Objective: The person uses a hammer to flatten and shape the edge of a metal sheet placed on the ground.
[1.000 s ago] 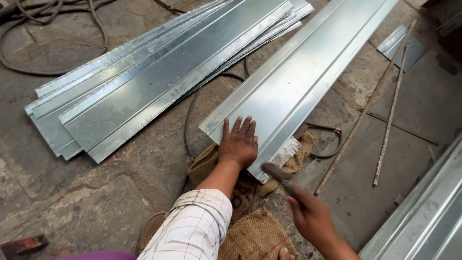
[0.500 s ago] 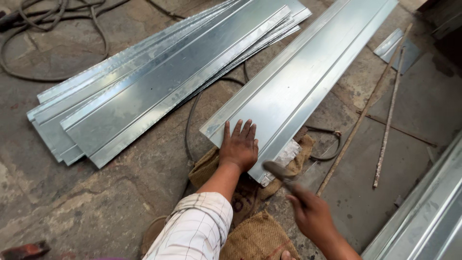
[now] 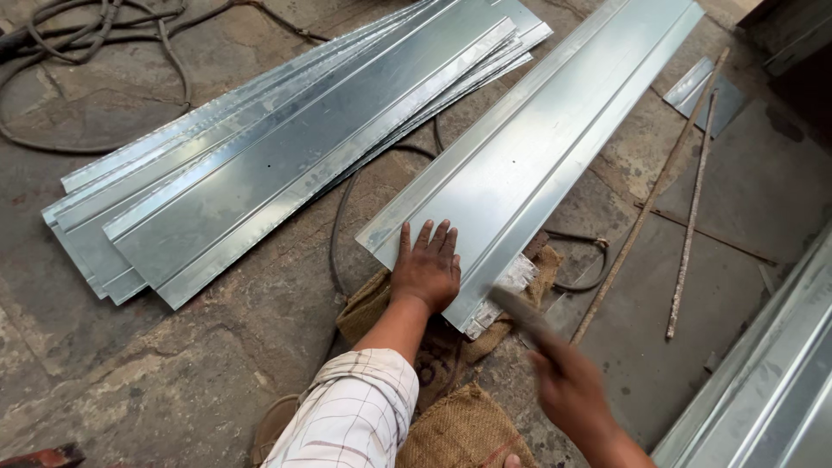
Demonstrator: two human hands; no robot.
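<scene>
The left hand lies flat, fingers spread a little, on the near end of a long metal sheet and grips nothing; it only presses. The sheet runs from the hand toward 1 o'clock across the concrete floor, and its near end rests on burlap sacks. The right hand, at 4 o'clock from the left one, is closed around a blurred tool handle whose head comes close to the sheet's near corner.

The risk I see: the tool is very near the left fingers, so a stroke a little off could hit them, and the cut edge is sharp. The soft sacks could also let the sheet slip.

At 10 o'clock lies a stack of similar sheets, with cables beyond it. At 3 o'clock lie two thin rods.
</scene>
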